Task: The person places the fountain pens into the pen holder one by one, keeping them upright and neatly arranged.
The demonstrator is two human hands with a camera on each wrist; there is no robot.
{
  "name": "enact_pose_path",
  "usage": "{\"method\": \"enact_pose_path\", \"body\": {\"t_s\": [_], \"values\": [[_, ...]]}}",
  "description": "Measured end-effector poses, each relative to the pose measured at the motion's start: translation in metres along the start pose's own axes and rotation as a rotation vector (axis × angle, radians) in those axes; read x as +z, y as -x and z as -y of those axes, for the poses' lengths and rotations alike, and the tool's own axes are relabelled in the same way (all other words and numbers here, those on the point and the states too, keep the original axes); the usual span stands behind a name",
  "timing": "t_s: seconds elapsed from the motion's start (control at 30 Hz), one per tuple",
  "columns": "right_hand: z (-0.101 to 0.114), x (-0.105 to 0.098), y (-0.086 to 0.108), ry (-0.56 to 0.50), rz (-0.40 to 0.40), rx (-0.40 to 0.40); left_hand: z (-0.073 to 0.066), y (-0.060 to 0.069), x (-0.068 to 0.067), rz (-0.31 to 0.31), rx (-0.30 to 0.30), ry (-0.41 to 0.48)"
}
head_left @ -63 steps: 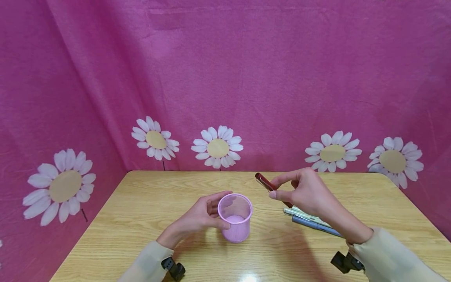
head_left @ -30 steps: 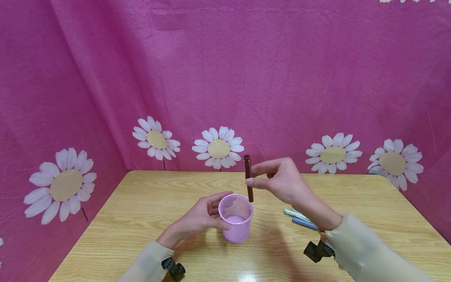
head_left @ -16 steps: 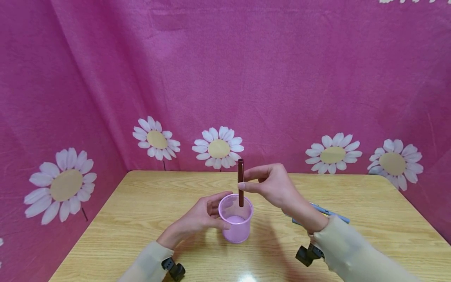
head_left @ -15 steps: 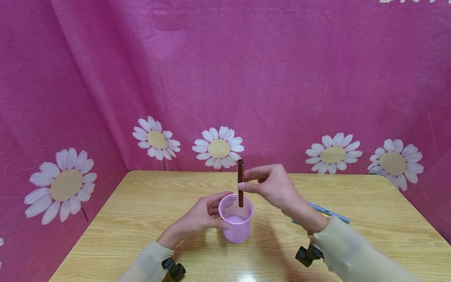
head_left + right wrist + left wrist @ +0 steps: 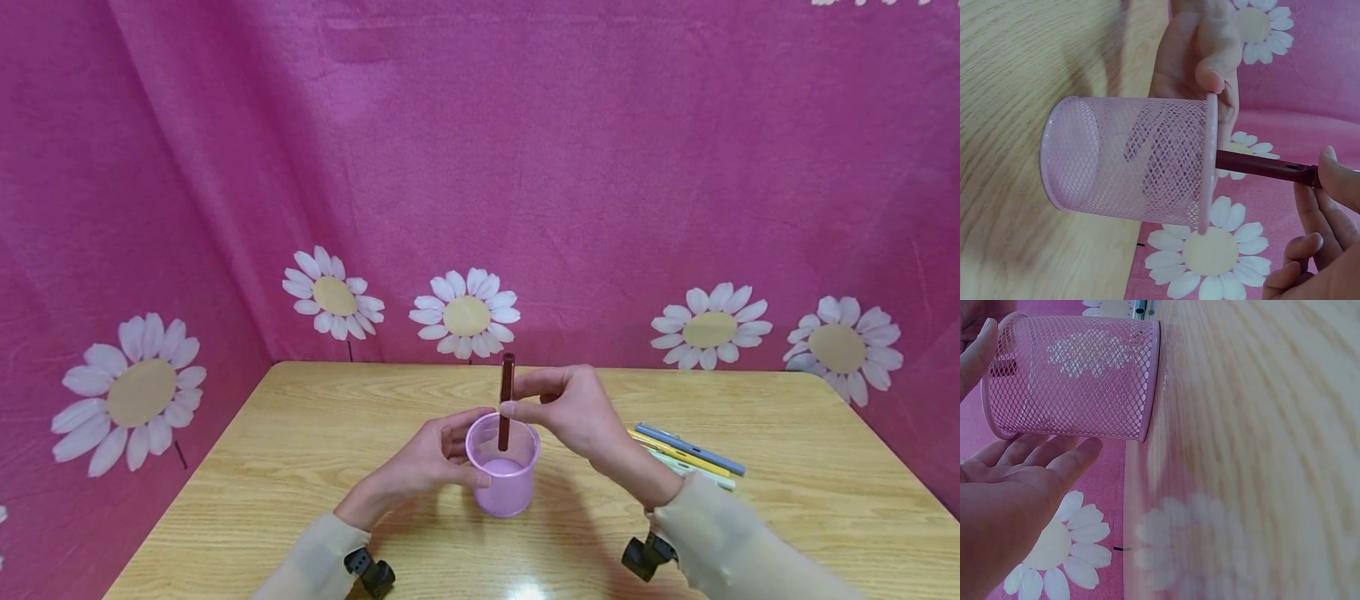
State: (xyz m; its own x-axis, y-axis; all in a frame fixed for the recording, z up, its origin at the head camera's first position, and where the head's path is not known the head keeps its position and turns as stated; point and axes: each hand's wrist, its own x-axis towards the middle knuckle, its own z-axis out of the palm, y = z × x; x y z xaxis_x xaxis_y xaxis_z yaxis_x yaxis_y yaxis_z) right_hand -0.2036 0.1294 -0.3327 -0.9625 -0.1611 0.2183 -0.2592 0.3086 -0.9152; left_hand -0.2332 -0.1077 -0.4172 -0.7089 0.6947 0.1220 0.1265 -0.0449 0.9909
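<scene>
A pink mesh pen holder [image 5: 504, 497] stands upright on the wooden table. My left hand [image 5: 423, 458] holds it from the left, the thumb near the rim and the fingers along the far side; the left wrist view shows those fingers [image 5: 1054, 456] against the mesh [image 5: 1085, 381]. Between thumb and fingertips my right hand [image 5: 581, 417] pinches a dark red capped pen [image 5: 507, 382] near its middle. The pen is almost vertical over the holder's mouth. Its lower end is at the rim [image 5: 1208, 169] in the right wrist view, and no other pen shows inside the holder.
Right of the holder lie a blue pen [image 5: 692, 449], a yellow pen [image 5: 682, 454] and a pale green pen [image 5: 708, 477], partly behind the right wrist. A pink curtain [image 5: 585, 183] with printed daisies hangs around the table [image 5: 315, 417].
My right hand has carried the red pen leftward from beside the holder, turned it from slanted to upright and lowered it at the mouth. The left hand and holder have stayed put.
</scene>
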Motion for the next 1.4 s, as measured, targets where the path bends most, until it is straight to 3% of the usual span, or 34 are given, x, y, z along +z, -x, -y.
{"method": "enact_pose_path", "body": {"t_s": [0.5,0.8,1.4], "values": [[-0.018,0.011,0.003,0.014,-0.001,-0.018,0.001,0.001,-0.001,-0.016,-0.020,0.012],[-0.026,0.015,0.003,0.003,0.034,-0.074,0.002,0.000,-0.001,0.000,0.000,0.022],[-0.035,0.020,0.005,-0.040,0.081,-0.064,0.004,-0.001,-0.001,0.006,0.041,0.034]]}}
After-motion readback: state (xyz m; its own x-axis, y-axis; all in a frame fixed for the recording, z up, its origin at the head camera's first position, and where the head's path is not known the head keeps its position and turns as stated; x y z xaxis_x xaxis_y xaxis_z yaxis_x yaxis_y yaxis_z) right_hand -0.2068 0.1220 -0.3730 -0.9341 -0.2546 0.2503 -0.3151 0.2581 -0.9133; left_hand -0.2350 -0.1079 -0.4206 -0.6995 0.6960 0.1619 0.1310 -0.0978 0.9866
